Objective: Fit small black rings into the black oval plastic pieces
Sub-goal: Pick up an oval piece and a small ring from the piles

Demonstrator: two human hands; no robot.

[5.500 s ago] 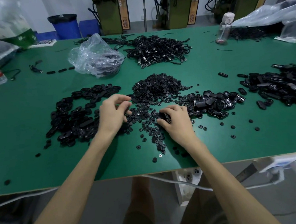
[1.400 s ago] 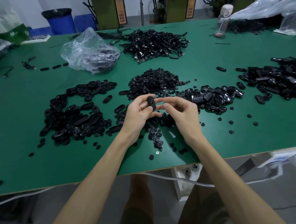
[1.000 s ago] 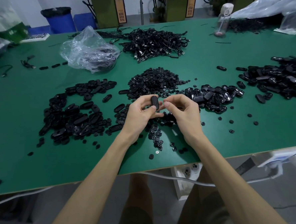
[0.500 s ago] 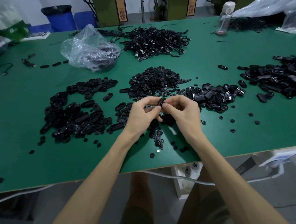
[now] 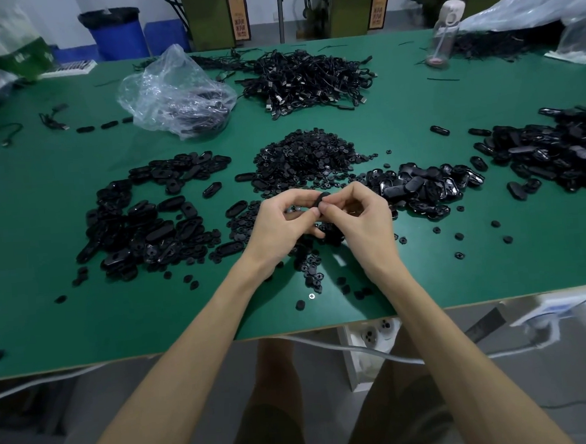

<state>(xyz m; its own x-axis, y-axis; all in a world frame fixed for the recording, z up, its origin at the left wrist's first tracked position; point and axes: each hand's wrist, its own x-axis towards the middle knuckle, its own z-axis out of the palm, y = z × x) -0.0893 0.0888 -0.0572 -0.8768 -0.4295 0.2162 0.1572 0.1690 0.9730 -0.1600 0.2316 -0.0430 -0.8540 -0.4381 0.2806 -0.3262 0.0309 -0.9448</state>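
A smooth black oval plastic piece (image 5: 321,199) is pinched just above the matt green worktop (image 5: 85,320) between the curled fingertips of the left hand (image 5: 281,226) and the right hand (image 5: 360,217), which are brought together. Whether a ring is held cannot be told. A heap of small round black rings (image 5: 306,155) is seen just beyond the hands. Matt oval pieces (image 5: 147,224) are piled to the left, glossier ones (image 5: 420,186) to the right.

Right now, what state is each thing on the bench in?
left hand, pinching the oval piece.
right hand, pinching the same piece.
oval piece, held off the table; ring fit hidden.
ring pile, loose heap on table.
oval pile, spread loose left of the hands.
plastic bag, crumpled, lying on table.
bottle, upright.
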